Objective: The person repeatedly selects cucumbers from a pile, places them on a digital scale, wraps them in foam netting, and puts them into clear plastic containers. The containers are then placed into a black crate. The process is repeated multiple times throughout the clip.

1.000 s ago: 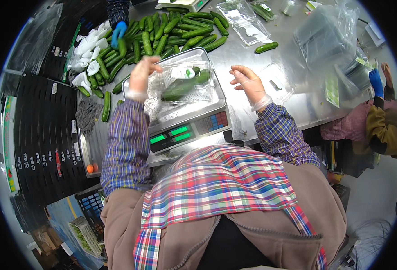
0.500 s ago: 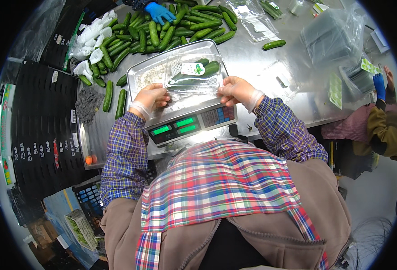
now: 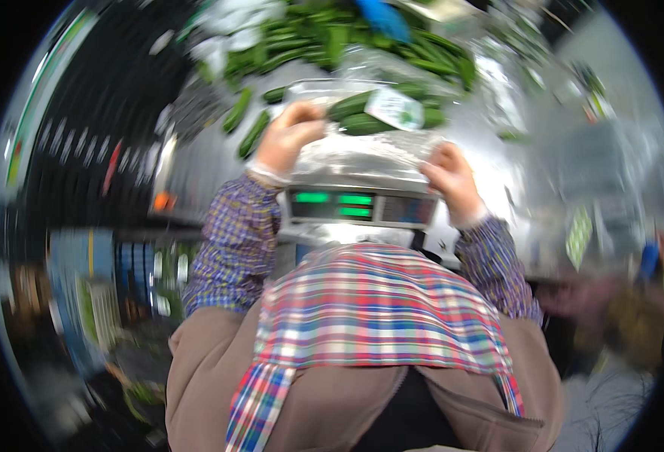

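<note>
Motion smears the picture. A clear plastic box (image 3: 347,154) with several green cucumbers (image 3: 362,124) in it is over the metal pan of a weighing scale (image 3: 362,207). A white label with a green mark (image 3: 394,109) lies over the cucumbers. My left hand (image 3: 293,137), with curled fingers, grips the box's left side. At its near right edge, the fingers of my right hand (image 3: 452,181) are pinched together on the clear plastic. The box's exact edges are hard to make out. Green digits glow on the scale's front.
A heap of cucumbers (image 3: 294,41) lies at the far side of the metal table, where a co-worker's blue-gloved hand (image 3: 385,19) reaches in. Two loose cucumbers (image 3: 253,135) lie left of the scale. Stacked clear packaging (image 3: 592,162) stands at right, black crates (image 3: 114,105) at left.
The view has turned and blurred. My right hand has come nearer to me relative to my left, and the label and cucumbers sit farther from my fingers. Both hands stay at the box.
</note>
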`<state>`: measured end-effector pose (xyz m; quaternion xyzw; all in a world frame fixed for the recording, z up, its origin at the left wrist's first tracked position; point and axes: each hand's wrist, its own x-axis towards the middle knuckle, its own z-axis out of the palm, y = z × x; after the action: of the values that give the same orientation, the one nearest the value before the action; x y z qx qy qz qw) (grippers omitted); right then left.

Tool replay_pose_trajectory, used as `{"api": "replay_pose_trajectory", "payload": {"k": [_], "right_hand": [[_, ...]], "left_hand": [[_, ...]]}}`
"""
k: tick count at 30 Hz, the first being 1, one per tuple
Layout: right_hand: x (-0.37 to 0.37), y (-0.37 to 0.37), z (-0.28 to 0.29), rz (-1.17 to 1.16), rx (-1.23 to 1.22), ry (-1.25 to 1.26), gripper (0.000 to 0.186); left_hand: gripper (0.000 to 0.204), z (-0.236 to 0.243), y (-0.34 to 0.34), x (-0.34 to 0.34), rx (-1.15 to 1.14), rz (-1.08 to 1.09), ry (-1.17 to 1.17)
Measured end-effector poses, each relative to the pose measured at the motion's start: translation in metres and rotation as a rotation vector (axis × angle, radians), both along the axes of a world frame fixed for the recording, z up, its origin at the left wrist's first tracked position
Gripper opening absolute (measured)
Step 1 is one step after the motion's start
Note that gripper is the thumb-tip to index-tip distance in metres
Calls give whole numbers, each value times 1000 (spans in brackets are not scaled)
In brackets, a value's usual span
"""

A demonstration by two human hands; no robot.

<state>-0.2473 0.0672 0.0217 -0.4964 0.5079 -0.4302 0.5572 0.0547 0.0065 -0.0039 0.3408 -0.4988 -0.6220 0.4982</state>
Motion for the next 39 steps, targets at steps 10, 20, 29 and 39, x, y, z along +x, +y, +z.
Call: {"api": "replay_pose_trajectory", "payload": {"k": [10, 20, 29, 39], "right_hand": [[137, 24, -13, 553, -71, -34, 26], [173, 29, -21, 826, 77, -50, 20], [161, 29, -35, 752, 134, -95, 16], [140, 32, -49, 659, 169, -55, 19]], "left_hand": [[55, -8, 132, 38, 110, 399, 863], [79, -60, 316, 247, 762, 1469, -316], [60, -207, 357, 351, 1483, 663, -1143], [41, -177, 344, 329, 1547, 308, -1486]]}}
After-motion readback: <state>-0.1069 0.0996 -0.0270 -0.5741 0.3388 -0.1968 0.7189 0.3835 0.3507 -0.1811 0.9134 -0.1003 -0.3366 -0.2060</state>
